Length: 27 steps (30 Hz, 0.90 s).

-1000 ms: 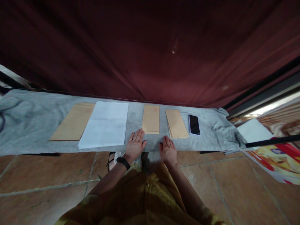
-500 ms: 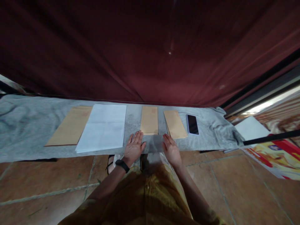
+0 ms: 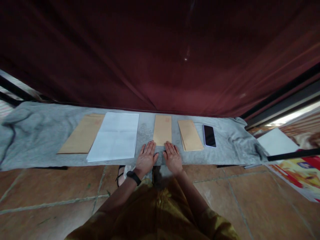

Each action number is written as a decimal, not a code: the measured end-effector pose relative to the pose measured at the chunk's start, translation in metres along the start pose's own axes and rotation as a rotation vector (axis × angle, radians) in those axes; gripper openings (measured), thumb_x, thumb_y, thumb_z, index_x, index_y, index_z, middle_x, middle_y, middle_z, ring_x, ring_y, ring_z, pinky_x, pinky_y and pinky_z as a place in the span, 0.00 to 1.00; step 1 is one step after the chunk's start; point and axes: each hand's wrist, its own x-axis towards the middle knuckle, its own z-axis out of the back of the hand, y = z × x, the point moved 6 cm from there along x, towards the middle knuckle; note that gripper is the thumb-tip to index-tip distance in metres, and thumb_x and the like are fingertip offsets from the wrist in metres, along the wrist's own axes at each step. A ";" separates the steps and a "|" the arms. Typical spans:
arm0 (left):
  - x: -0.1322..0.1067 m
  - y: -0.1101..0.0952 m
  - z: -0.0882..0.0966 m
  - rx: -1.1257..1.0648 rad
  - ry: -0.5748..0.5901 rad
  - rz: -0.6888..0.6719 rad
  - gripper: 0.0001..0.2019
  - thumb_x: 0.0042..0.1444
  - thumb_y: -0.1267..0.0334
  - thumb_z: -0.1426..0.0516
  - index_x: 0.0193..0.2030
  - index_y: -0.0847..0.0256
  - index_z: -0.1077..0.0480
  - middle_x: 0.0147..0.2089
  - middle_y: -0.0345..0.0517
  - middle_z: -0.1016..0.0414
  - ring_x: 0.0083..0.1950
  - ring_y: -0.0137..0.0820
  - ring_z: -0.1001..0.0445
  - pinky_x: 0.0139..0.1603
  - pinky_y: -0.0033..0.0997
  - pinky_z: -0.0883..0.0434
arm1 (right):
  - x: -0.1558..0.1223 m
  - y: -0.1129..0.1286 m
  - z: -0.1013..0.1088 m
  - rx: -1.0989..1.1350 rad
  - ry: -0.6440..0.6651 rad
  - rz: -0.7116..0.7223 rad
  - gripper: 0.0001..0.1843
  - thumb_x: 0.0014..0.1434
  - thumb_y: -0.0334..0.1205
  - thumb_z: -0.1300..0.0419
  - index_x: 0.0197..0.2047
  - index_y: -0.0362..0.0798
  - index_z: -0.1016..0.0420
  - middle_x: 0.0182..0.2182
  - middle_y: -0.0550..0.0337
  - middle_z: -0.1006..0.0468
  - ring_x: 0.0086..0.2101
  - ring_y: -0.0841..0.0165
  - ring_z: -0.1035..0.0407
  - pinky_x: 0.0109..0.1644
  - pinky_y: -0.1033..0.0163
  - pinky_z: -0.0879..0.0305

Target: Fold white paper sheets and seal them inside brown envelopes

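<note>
A brown envelope (image 3: 162, 129) lies flat on the grey cloth in front of me. My left hand (image 3: 145, 159), palm down with fingers stretched out, has its fingertips at the envelope's near left corner. At the near right corner rest the fingertips of my right hand (image 3: 173, 158), also flat. Neither hand grips anything. To the right is a small stack of brown envelopes (image 3: 190, 135), slightly fanned. White paper sheets (image 3: 113, 136) lie to the left, next to larger brown envelopes (image 3: 82, 134) that they partly overlap.
A phone (image 3: 209, 136) lies right of the envelope stack. The grey cloth (image 3: 232, 140) covers a narrow bench, with a dark red curtain (image 3: 160, 60) hanging behind it. A black bar (image 3: 295, 155) and a colourful box (image 3: 300, 173) are at the right.
My right hand has moved left, from beside the envelope stack to the near right corner of the middle envelope. My left hand stays by the left corner. The view has shifted slightly.
</note>
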 end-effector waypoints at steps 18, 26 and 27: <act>0.005 0.005 0.006 -0.006 0.042 0.077 0.23 0.70 0.60 0.55 0.67 0.64 0.35 0.70 0.53 0.35 0.72 0.40 0.39 0.72 0.47 0.42 | -0.004 -0.002 -0.002 -0.038 -0.046 -0.018 0.26 0.73 0.41 0.54 0.71 0.44 0.39 0.67 0.50 0.35 0.66 0.60 0.39 0.71 0.49 0.49; 0.026 0.015 0.014 -0.129 0.008 0.322 0.17 0.68 0.60 0.51 0.55 0.64 0.27 0.55 0.57 0.25 0.57 0.43 0.29 0.61 0.43 0.33 | -0.005 0.001 0.002 -0.033 -0.072 -0.018 0.26 0.73 0.40 0.52 0.70 0.43 0.38 0.67 0.49 0.33 0.65 0.60 0.39 0.71 0.49 0.48; 0.031 0.015 0.014 -0.137 0.012 0.368 0.15 0.67 0.60 0.49 0.53 0.64 0.26 0.52 0.57 0.25 0.56 0.43 0.29 0.60 0.43 0.33 | -0.004 0.001 0.003 -0.029 -0.072 -0.020 0.26 0.73 0.40 0.52 0.70 0.43 0.38 0.67 0.50 0.33 0.65 0.60 0.39 0.71 0.50 0.48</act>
